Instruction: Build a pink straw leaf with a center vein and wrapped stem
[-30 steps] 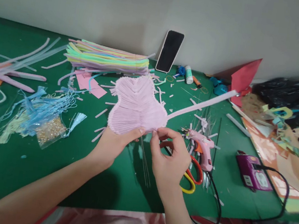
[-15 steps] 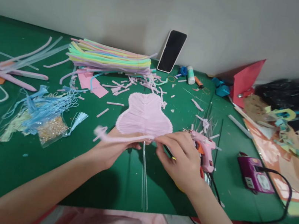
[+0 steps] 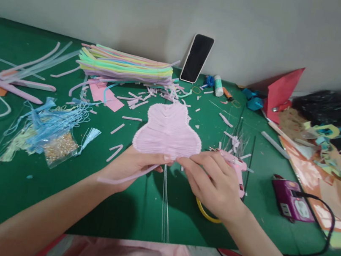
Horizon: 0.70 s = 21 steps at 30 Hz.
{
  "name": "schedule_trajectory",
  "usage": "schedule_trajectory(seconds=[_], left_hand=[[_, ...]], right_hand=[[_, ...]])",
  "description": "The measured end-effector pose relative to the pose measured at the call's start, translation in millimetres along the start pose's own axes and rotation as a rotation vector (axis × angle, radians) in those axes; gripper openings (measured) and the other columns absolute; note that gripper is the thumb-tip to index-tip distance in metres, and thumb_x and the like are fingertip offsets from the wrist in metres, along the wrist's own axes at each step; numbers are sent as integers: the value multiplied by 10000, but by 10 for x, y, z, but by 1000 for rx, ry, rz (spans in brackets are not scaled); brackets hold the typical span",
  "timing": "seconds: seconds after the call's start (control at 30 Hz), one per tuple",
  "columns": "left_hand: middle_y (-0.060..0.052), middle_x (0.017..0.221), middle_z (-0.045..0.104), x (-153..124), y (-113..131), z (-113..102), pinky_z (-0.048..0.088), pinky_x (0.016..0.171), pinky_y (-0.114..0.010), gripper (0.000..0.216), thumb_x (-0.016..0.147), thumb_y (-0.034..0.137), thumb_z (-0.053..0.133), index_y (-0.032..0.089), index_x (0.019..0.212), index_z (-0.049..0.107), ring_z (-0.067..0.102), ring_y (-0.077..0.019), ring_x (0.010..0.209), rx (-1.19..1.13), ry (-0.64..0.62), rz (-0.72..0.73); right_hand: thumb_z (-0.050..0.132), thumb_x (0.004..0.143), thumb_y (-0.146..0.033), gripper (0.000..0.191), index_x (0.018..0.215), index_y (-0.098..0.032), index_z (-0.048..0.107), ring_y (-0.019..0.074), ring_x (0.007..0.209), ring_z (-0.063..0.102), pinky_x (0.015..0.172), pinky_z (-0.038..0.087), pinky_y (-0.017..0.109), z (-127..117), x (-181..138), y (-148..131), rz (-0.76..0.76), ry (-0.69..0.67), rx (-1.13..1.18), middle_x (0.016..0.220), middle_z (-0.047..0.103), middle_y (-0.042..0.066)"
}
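Observation:
A lilac petal-like piece (image 3: 169,132) made of pipe cleaners in close rows, with a fuzzy wavy rim, is held upright over the table. My left hand (image 3: 133,165) is closed on its lower end, thumb across the front. From under that thumb a loose lilac pipe cleaner (image 3: 126,180) trails left over the wrist. My right hand (image 3: 215,182) pinches at the base, fingertips meeting the left thumb; the pinched end is mostly hidden. Thin metal wires (image 3: 164,206) hang down from the base. Beneath the right hand, a yellow loop handle (image 3: 207,214) shows partly.
A pink glue gun (image 3: 240,168) lies right of my right hand, near a purple power box (image 3: 292,200). Behind are bundled coloured pipe cleaners (image 3: 125,66), cut scraps and a leaning phone (image 3: 197,58). Blue tassels (image 3: 57,122) and a bag of gold beads (image 3: 60,148) lie left.
The loose pipe cleaner has swung down from in front of the left thumb to below it. My right hand has shifted slightly right, and the lilac piece faces me a little more.

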State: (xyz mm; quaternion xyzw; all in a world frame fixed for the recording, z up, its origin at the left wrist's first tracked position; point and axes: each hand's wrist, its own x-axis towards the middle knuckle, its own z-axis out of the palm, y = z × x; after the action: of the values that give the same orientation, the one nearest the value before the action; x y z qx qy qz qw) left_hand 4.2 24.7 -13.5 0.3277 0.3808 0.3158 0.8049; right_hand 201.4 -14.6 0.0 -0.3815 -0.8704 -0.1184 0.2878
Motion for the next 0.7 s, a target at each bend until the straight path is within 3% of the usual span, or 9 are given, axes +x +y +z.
schedule_trajectory(seconds=[0.07,0.13,0.2,0.27,0.37,0.57,0.7], left_hand=[[-44,985,741,-2,-11,11,497,712,-274,244,711,264,783,202,944,746,662,-181,873,24,14,71],[-42,993,742,-14,-16,33,509,776,-308,259,734,267,764,215,985,735,664,-200,913,55,36,166],[-40,981,747,-34,-17,59,499,888,-346,316,741,265,762,225,1052,715,654,-219,997,76,69,264],[-41,961,752,-56,-20,81,459,993,-375,357,746,260,763,222,1095,700,637,-228,1069,95,96,335],[-38,951,755,-82,-30,102,452,1019,-386,383,755,264,762,221,1127,687,649,-226,1062,144,118,381],[-43,939,761,-96,-61,120,499,970,-374,394,723,285,790,211,1100,703,674,-227,1007,191,197,330],[-53,947,762,-94,-63,119,518,937,-371,249,747,304,761,186,965,743,678,-242,992,109,181,280]], right_hand=[[647,832,-117,197,993,-225,617,165,760,596,648,503,298,52,-29,-91,247,158,92,846,647,38],[650,847,-220,56,885,-223,609,136,626,565,510,459,259,113,-51,-235,671,340,338,762,614,20],[613,872,-361,193,762,-202,609,101,490,481,407,377,231,161,-47,-397,1095,374,731,659,583,4],[636,837,-461,305,707,-185,646,86,462,451,394,353,217,190,-9,-534,1355,321,1093,623,601,6],[745,742,-451,258,758,-195,724,84,528,488,457,393,204,216,74,-637,1469,366,1285,679,669,14],[781,711,-405,214,712,-195,740,108,581,545,506,428,219,274,145,-639,1501,454,1162,662,686,6],[751,739,-420,233,717,-188,736,127,586,574,494,436,232,305,154,-655,1471,452,1131,667,700,17]])
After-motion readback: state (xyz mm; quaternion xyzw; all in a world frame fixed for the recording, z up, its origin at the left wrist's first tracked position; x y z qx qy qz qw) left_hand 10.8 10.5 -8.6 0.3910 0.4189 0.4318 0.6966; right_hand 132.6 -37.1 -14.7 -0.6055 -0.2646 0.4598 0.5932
